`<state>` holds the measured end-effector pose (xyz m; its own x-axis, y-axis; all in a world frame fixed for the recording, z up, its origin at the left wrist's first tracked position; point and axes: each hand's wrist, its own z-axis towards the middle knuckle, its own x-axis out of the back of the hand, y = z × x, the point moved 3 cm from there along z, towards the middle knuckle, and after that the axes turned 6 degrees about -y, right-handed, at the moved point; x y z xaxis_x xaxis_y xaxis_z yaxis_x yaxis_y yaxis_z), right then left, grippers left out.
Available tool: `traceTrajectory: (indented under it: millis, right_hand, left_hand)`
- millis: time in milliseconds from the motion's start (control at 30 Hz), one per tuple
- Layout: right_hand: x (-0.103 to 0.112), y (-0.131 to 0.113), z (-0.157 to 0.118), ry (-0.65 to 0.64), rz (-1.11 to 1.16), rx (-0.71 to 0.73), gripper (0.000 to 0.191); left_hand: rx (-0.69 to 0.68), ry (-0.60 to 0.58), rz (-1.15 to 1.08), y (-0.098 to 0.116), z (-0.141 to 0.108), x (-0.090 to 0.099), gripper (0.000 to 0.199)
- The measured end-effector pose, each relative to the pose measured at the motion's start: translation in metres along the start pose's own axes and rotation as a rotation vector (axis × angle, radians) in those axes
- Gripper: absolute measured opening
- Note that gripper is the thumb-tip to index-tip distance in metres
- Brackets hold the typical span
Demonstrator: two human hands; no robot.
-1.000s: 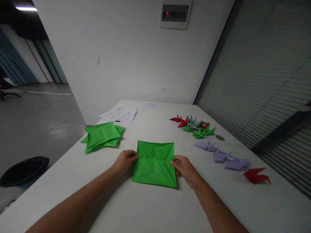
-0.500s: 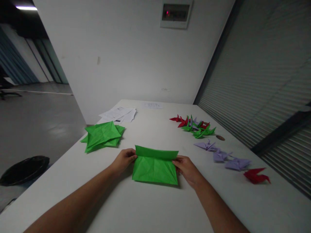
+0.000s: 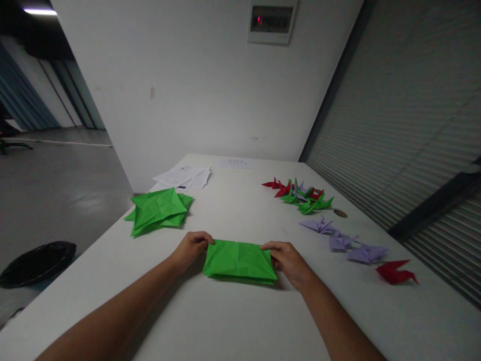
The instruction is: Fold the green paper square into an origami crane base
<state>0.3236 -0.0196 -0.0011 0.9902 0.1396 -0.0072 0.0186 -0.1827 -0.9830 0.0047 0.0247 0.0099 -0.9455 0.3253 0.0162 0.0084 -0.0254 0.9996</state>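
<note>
A stack of creased green sheets (image 3: pixel 160 210) lies on the white table (image 3: pixel 233 321) at centre left of the frame, with loose white printed papers (image 3: pixel 184 178) just beyond it and a further white sheet (image 3: pixel 236 163) near the far edge. At centre right sits a cluster of red, green and lilac folded figures (image 3: pixel 298 194), then a small brown round item (image 3: pixel 340 213), possibly a coin, three lilac folded figures (image 3: pixel 343 240) and a single red one (image 3: pixel 394 272) toward the right edge. A wall panel with a red light (image 3: pixel 271 21) is mounted at upper centre, slatted blinds (image 3: pixel 413 115) fill the right of the frame, and a black round object (image 3: pixel 35 263) rests on the floor at lower left.
</note>
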Motion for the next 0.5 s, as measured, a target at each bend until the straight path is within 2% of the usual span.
traceTrajectory:
  millis: [167,267,367,500]
  right_hand:
    - [0.000,-0.004,-0.003,-0.050,0.027,-0.001,0.030]
    - [-0.004,-0.010,-0.007,-0.076,-0.045,0.041,0.033]
    - [-0.008,-0.012,-0.007,-0.097,-0.129,0.060,0.040]
    - [-0.007,-0.009,-0.002,-0.064,-0.258,0.130,0.034]
  left_hand:
    - [0.077,0.038,-0.041,0.000,-0.002,-0.001,0.018]
    - [0.078,0.033,-0.061,0.001,-0.004,-0.001,0.021]
    - [0.052,0.031,0.044,0.000,-0.002,0.000,0.026]
    - [0.038,0.071,0.171,-0.008,0.003,0.004,0.029]
